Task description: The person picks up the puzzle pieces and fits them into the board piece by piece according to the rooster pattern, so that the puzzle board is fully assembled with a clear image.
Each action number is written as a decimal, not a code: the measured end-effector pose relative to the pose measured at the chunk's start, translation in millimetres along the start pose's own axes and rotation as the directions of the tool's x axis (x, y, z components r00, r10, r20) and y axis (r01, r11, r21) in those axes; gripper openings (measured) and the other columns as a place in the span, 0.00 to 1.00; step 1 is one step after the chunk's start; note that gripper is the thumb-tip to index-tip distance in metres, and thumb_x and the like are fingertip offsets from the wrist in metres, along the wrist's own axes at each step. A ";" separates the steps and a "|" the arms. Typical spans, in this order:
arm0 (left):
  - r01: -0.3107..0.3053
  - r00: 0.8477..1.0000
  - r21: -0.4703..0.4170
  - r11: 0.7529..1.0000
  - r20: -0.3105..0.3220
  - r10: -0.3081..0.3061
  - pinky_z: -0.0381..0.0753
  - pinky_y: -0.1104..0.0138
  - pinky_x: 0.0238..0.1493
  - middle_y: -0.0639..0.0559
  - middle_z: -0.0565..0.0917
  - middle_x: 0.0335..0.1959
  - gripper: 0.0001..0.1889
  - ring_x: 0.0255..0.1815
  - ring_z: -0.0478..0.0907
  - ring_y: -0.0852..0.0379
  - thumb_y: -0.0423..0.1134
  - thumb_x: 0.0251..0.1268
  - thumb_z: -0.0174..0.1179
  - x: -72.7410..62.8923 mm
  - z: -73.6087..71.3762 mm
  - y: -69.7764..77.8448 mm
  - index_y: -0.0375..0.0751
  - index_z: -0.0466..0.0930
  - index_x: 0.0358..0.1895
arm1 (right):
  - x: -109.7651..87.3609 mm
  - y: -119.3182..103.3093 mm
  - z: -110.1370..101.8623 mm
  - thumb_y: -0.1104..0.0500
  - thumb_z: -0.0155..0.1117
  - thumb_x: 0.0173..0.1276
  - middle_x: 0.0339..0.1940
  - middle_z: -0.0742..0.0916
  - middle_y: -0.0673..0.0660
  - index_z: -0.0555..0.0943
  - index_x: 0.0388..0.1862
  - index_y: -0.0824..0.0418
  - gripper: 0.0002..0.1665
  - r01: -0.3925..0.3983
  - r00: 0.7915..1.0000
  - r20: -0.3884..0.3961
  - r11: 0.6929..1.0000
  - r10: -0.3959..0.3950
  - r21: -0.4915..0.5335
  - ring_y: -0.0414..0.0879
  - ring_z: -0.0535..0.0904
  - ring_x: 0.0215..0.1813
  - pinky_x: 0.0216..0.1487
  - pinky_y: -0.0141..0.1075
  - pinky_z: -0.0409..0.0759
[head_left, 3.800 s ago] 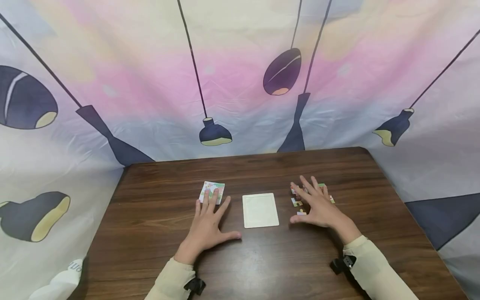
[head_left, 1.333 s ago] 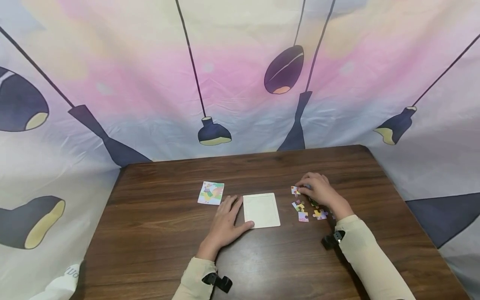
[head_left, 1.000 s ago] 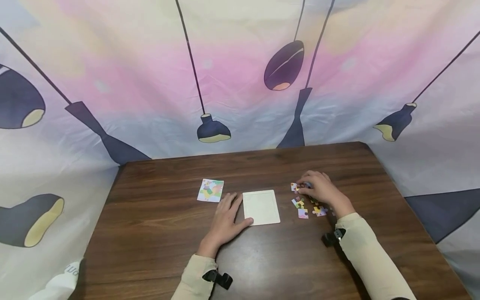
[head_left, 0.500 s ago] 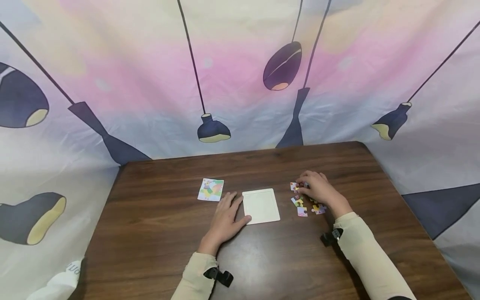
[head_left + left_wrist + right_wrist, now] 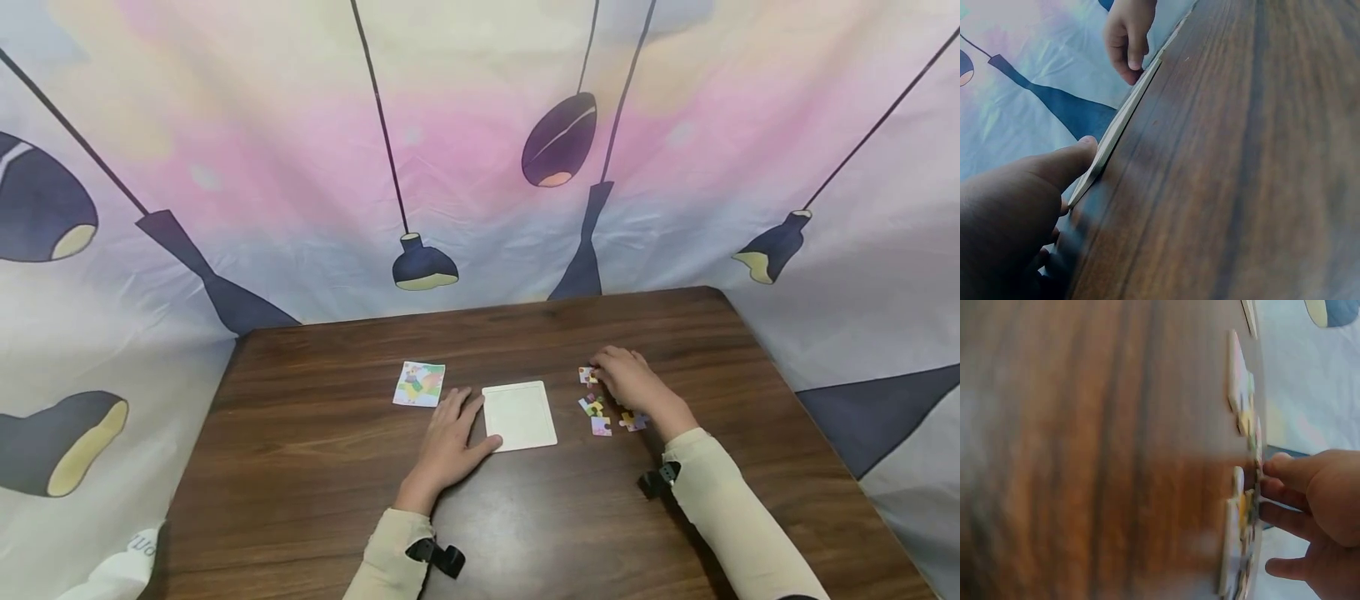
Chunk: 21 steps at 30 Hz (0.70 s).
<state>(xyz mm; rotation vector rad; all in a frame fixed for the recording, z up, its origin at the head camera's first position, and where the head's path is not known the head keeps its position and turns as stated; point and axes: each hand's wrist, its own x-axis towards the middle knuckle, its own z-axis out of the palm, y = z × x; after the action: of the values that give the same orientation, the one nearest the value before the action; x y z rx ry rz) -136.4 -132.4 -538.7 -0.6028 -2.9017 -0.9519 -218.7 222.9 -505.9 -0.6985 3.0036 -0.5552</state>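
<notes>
My left hand (image 5: 446,446) lies at the left side of a square cream-white puzzle tray (image 5: 519,416), fingers stretched along it. In the left wrist view, the thumb (image 5: 1082,156) touches the tray's edge. My right hand (image 5: 633,383) is over the loose jigsaw pieces right of the tray. Its thumb and curled fingers come together low among them, seemingly pinching a puzzle piece (image 5: 1259,450) that the head view hides. Other jigsaw pieces, such as a pink-purple one (image 5: 601,426) and a yellow-purple one (image 5: 633,421), lie in front of this hand. The hand covers part of the group.
A small square picture card (image 5: 418,384) lies left of the tray, beyond my left fingers. The dark wooden table (image 5: 300,467) ends at a cloth (image 5: 330,250) printed with lamps. A white object (image 5: 120,567) shows beyond the table's left edge.
My left hand has come from beside the picture card to the tray. My right hand, earlier spread over the pieces, has drawn its fingers together at the far pieces, uncovering those in front.
</notes>
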 end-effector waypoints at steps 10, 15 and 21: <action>-0.023 1.000 0.006 1.000 -0.013 0.023 0.52 0.37 0.81 0.34 0.65 0.79 0.40 0.83 0.54 0.32 0.59 0.72 0.65 1.5 2.1 1.0 0.38 0.71 0.78 | -3.2 9.0 -6.7 0.58 0.74 0.73 0.59 0.85 0.66 0.86 0.57 0.66 0.18 0.018 1.000 0.010 0.997 -0.019 0.072 0.65 0.81 0.61 0.66 0.72 0.69; -0.016 1.000 0.011 1.000 -0.006 0.016 0.52 0.37 0.81 0.34 0.65 0.80 0.40 0.84 0.54 0.32 0.59 0.72 0.65 1.6 1.9 0.9 0.38 0.70 0.78 | -3.3 3.1 -5.7 0.59 0.72 0.74 0.56 0.85 0.65 0.86 0.55 0.65 0.15 0.008 1.000 0.023 0.999 -0.009 0.038 0.64 0.80 0.61 0.70 0.74 0.64; -0.011 1.000 0.020 1.000 -0.007 0.011 0.53 0.36 0.80 0.34 0.65 0.80 0.40 0.83 0.54 0.32 0.60 0.71 0.66 0.6 3.1 -0.4 0.38 0.70 0.78 | -3.8 -2.9 -1.9 0.60 0.67 0.78 0.54 0.83 0.64 0.83 0.55 0.66 0.13 0.018 1.000 0.027 0.999 -0.017 -0.046 0.64 0.78 0.61 0.68 0.74 0.66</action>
<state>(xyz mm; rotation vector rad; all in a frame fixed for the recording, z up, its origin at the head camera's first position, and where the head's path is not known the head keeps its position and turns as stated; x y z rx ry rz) -136.8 -130.7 -541.4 -0.6120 -2.8951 -0.9207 -214.2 222.8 -503.4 -0.7296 2.9978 -0.4750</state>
